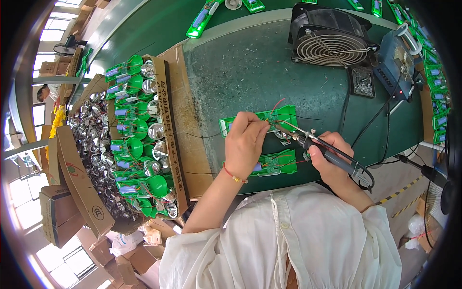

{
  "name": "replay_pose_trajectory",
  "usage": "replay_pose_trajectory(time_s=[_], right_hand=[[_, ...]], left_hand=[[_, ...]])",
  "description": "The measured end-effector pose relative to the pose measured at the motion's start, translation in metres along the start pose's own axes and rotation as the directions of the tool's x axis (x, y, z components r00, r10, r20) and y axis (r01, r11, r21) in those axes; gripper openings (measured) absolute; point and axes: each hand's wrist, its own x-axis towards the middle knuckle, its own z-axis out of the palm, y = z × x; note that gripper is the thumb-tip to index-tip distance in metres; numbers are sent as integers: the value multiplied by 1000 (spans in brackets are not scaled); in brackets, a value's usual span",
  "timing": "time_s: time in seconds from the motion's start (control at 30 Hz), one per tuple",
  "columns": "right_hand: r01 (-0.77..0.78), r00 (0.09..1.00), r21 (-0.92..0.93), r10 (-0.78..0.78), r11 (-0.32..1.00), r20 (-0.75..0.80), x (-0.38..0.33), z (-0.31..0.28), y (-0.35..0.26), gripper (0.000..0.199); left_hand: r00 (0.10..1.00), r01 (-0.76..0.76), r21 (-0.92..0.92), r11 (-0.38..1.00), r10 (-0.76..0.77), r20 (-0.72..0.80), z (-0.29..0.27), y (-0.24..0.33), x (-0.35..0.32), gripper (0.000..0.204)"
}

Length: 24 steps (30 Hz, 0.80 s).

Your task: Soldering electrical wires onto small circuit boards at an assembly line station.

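My right hand (332,153) grips a soldering iron (337,159) with a thin metal feed tube along it. Its tip points left at a small green circuit board in an open green plastic housing (288,112). My left hand (246,142) is closed in a pinch over the same board; what sits between its fingertips is too small to make out. Red and black wires stick out around the board, and a shiny reflector cup (282,135) lies by the housing's lower edge. Nearer my body lies a second green housing (288,162) with a blue cell and red wires.
At left, a cardboard box (174,144) holds rows of green housings with reflectors, beside a heap of silvery reflectors (91,139). A black fan (334,45) stands at the back, near a blue soldering station (395,65) with cables. More green housings (435,91) line the right.
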Motion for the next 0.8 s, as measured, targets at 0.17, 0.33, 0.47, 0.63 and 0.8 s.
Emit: replay_pose_trajectory(time_s=[0.17, 0.33, 0.47, 0.63, 0.8], right_hand=[[10, 996, 62, -4, 998, -86, -8, -7, -2, 14], [69, 992, 77, -60, 995, -114, -9, -11, -4, 16], [-5, 991, 236, 35, 972, -126, -12, -11, -3, 23], [-106, 981, 457, 167, 883, -95, -6, 2, -9, 33], [-171, 982, 429, 189, 887, 2, -11, 1, -10, 33]], left_hand=[[1000, -1, -20, 1000, 1, 5, 1, 3, 1, 8], [1000, 10, -27, 1000, -10, 6, -1, 6, 1, 7], [1000, 20, -32, 999, -19, 11, -3, 10, 2, 6], [998, 56, -41, 998, -55, 22, -7, 14, 1, 6], [989, 126, -72, 989, -120, 82, -12, 17, 2, 10]])
